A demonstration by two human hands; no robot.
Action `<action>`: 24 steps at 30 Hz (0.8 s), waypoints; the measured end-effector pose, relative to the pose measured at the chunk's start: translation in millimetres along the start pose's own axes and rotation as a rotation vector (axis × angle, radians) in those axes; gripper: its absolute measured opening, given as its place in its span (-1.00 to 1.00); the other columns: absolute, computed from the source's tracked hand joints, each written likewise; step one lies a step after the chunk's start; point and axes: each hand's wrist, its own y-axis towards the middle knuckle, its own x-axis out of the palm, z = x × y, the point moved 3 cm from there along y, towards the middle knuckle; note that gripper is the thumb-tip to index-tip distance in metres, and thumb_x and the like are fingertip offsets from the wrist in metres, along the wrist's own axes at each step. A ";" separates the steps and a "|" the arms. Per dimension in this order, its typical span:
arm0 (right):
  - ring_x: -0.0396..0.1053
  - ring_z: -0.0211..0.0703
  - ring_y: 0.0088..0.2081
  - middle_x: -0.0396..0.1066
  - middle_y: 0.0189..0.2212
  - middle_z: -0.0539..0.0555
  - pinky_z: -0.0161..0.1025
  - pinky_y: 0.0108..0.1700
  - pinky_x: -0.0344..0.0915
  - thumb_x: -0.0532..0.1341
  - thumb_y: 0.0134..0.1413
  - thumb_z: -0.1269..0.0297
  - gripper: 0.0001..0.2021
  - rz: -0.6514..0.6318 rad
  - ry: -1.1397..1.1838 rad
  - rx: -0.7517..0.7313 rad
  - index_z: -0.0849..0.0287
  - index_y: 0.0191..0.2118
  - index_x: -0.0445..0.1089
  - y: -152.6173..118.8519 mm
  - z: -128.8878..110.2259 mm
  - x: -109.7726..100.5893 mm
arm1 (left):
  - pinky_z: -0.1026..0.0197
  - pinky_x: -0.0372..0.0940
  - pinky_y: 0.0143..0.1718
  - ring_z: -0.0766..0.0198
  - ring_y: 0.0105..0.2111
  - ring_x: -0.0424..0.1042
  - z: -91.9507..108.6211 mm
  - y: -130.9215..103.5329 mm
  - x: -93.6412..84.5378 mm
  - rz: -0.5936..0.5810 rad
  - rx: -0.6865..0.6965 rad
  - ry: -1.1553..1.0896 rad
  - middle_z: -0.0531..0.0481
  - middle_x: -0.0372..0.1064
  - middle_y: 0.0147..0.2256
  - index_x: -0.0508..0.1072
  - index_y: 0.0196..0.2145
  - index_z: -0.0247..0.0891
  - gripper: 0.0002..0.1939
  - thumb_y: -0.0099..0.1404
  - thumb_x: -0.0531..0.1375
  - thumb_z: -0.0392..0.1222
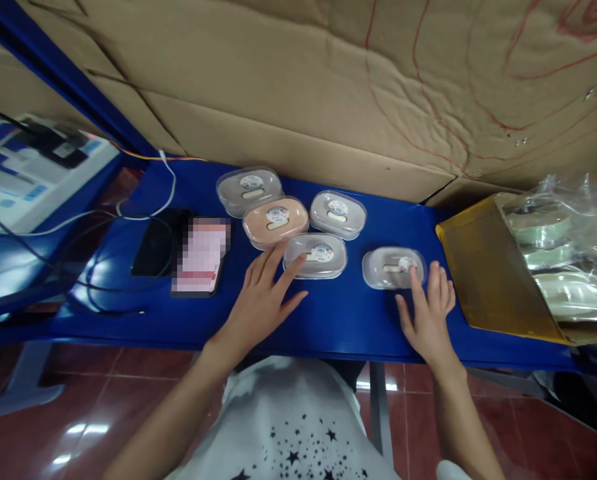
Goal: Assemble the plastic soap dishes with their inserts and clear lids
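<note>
Several oval plastic boxes with round labels lie on the blue table [328,320]. My left hand [265,293] has its fingers spread, with the index fingertip on a clear box [323,265] at the middle. Behind that one sit an orange-toned box [258,220], a grey box [238,190] at the back left and another clear box [354,217]. My right hand [428,310] is open too, its index fingertip touching the label end of a separate clear box [378,270] on the right. Neither hand is wrapped round anything.
On the right stands an open cardboard box [493,267] holding plastic-wrapped green boxes [573,293]. A phone [201,257] and a black object [153,257] lie on the left among cables, near a power strip [23,193]. A cardboard wall [278,100] rises behind the table.
</note>
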 end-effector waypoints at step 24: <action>0.25 0.12 0.45 0.29 0.44 0.12 0.24 0.45 0.23 0.06 0.55 0.17 -0.52 0.001 0.279 -0.124 -0.12 0.46 0.26 59.4 -34.2 18.6 | -0.28 0.23 0.39 -0.17 0.45 0.19 -3.3 -3.9 -7.2 -0.083 0.019 -0.124 -0.26 0.11 0.47 0.11 0.51 0.01 -0.39 0.61 0.14 -0.07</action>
